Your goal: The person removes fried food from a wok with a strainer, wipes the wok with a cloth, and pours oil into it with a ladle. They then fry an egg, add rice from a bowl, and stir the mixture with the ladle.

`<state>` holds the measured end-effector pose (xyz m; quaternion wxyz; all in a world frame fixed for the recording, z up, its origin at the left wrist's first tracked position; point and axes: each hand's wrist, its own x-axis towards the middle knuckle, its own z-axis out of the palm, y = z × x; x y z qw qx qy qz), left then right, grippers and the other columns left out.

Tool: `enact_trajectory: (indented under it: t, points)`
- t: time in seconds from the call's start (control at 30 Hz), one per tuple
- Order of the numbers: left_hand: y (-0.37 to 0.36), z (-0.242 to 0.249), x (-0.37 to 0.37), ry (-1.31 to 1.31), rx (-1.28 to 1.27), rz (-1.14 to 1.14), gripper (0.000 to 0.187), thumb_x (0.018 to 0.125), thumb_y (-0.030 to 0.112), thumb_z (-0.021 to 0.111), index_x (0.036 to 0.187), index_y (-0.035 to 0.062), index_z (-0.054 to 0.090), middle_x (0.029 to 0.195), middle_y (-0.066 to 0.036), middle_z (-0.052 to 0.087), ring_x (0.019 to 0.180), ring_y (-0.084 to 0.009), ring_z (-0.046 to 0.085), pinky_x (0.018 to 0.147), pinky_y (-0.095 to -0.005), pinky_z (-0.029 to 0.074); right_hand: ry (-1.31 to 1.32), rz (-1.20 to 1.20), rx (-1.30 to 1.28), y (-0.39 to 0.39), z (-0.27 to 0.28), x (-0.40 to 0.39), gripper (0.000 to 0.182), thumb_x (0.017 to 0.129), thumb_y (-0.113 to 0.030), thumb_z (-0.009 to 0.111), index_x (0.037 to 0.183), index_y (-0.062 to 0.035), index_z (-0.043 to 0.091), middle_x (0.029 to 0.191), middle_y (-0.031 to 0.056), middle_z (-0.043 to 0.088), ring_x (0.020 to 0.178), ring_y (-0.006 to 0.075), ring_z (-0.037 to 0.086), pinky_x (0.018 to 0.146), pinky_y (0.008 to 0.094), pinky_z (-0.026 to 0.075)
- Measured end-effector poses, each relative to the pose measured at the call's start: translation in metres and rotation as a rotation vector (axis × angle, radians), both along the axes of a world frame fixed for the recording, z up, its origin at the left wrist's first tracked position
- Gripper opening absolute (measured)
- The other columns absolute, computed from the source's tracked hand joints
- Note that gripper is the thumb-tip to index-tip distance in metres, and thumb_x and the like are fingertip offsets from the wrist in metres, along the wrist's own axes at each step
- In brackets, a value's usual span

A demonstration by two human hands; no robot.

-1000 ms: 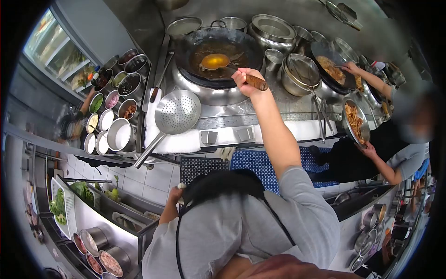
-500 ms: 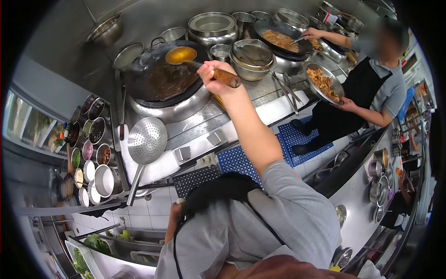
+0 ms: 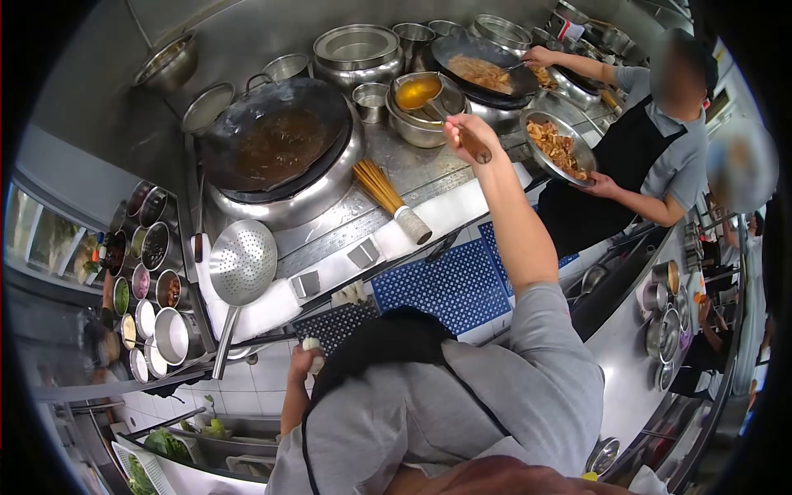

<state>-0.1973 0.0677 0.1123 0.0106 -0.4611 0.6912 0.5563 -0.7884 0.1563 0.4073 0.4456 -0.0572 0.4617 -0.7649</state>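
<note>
My right hand (image 3: 468, 132) is wrapped round the wooden handle of a ladle (image 3: 417, 92) with golden, oil-like liquid in its bowl. The ladle bowl overlaps the top of a steel pot (image 3: 419, 134) with a strainer on it. To its left, a large black wok (image 3: 224, 158) sits on the burner with dark, bubbling liquid inside. Low beside my body, my left hand (image 3: 302, 363) grips a bunched white cloth (image 3: 312, 345). A bamboo wok brush (image 3: 379, 188) lies on the steel stove top, below the pot.
A perforated skimmer (image 3: 243, 262) lies at the stove's front left, near several seasoning containers (image 3: 172, 334). At right, a co-worker (image 3: 635, 157) holds a steel bowl of food (image 3: 551, 124) and works at another wok (image 3: 462, 54). Vegetable crates (image 3: 140, 470) stand below left.
My right hand has carried the filled ladle rightward from over the wok to the strainer-topped pot. The bamboo brush has come into full view, and the left hand with the cloth shows more.
</note>
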Motion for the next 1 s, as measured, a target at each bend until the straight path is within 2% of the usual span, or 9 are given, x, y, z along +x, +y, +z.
enact_trajectory:
  t: [0.2,0.33,0.47,0.6,0.7,0.77,0.83,0.87,1.0]
  points:
    - [-0.02,0.053,-0.057,0.181,0.372,-0.078,0.024,0.062,0.013,0.072,0.083,0.0024,0.068,0.077,-0.005,0.067,0.068,-0.0158,0.062,0.062,-0.0302,0.049,0.577,-0.086,0.446,0.028,-0.013,-0.014,0.011,0.083,-0.005,0.06,0.073,-0.0029,0.058,0.06,0.0027,0.055,0.045,0.0099,0.052,0.039,0.0238,0.041]
    - [-0.025,0.164,-0.119,0.218,0.198,-0.287,0.043,0.059,0.017,0.075,0.098,0.0038,0.062,0.085,-0.006,0.065,0.078,-0.0162,0.061,0.073,-0.0286,0.048,0.793,0.058,0.52,0.04,-0.043,-0.033,0.012,0.078,-0.007,0.062,0.085,0.0025,0.061,0.06,0.005,0.057,0.043,0.0132,0.054,0.038,0.0282,0.042]
    - [-0.027,0.265,-0.165,0.285,-0.047,-0.371,0.037,0.06,0.015,0.076,0.092,0.0047,0.062,0.081,-0.005,0.063,0.076,-0.015,0.059,0.073,-0.0286,0.047,1.051,-0.011,0.705,0.05,-0.056,-0.01,0.018,0.076,-0.011,0.063,0.083,0.0051,0.062,0.06,0.0088,0.059,0.045,0.0188,0.059,0.041,0.0315,0.044]
    - [-0.026,0.316,-0.198,0.64,-0.302,-0.386,0.041,0.057,0.015,0.076,0.093,0.0009,0.063,0.117,-0.012,0.057,0.106,-0.0215,0.053,0.091,-0.0333,0.041,1.247,0.014,0.844,0.057,-0.077,-0.005,0.019,0.079,-0.012,0.062,0.084,0.0059,0.059,0.058,0.0096,0.056,0.043,0.0191,0.058,0.036,0.0322,0.042]
    - [-0.022,0.345,-0.211,0.809,-0.314,-0.288,0.046,0.056,0.019,0.077,0.095,-0.0012,0.061,0.132,-0.019,0.048,0.121,-0.0296,0.046,0.102,-0.0409,0.035,0.965,0.078,0.806,0.061,-0.085,-0.001,0.034,0.078,-0.016,0.063,0.1,0.0089,0.056,0.064,0.0183,0.062,0.049,0.0275,0.063,0.047,0.0381,0.051]
    - [-0.017,0.355,-0.218,0.923,-0.243,-0.145,0.054,0.06,0.021,0.078,0.103,-0.0023,0.056,0.127,-0.02,0.052,0.117,-0.0314,0.052,0.1,-0.0418,0.039,0.814,0.102,0.75,0.066,-0.084,0.005,0.034,0.085,-0.017,0.058,0.106,0.0087,0.048,0.071,0.0213,0.063,0.049,0.0278,0.063,0.048,0.0397,0.052]
    - [-0.021,0.354,-0.214,0.972,-0.14,-0.005,0.063,0.064,0.025,0.076,0.115,-0.0025,0.05,0.112,-0.022,0.059,0.103,-0.0311,0.06,0.091,-0.0422,0.047,1.006,0.097,0.797,0.07,-0.082,0.004,0.032,0.084,-0.017,0.059,0.102,0.0091,0.053,0.078,0.026,0.063,0.055,0.0309,0.065,0.053,0.0407,0.053]
    - [-0.026,0.352,-0.21,0.969,-0.085,0.071,0.068,0.066,0.027,0.075,0.121,-0.003,0.047,0.102,-0.024,0.062,0.093,-0.0299,0.064,0.084,-0.0418,0.052,1.136,0.052,0.792,0.069,-0.103,-0.004,0.032,0.084,-0.018,0.061,0.099,0.0081,0.049,0.075,0.0204,0.059,0.046,0.0257,0.059,0.042,0.0365,0.048]
    - [-0.056,0.343,-0.194,0.966,-0.085,0.213,0.055,0.074,0.018,0.066,0.121,-0.0049,0.049,0.092,-0.02,0.065,0.079,-0.027,0.067,0.072,-0.0364,0.057,1.051,0.043,0.767,0.079,-0.081,-0.002,0.034,0.082,-0.017,0.063,0.104,0.0073,0.053,0.077,0.0246,0.062,0.052,0.0286,0.062,0.05,0.0388,0.051]
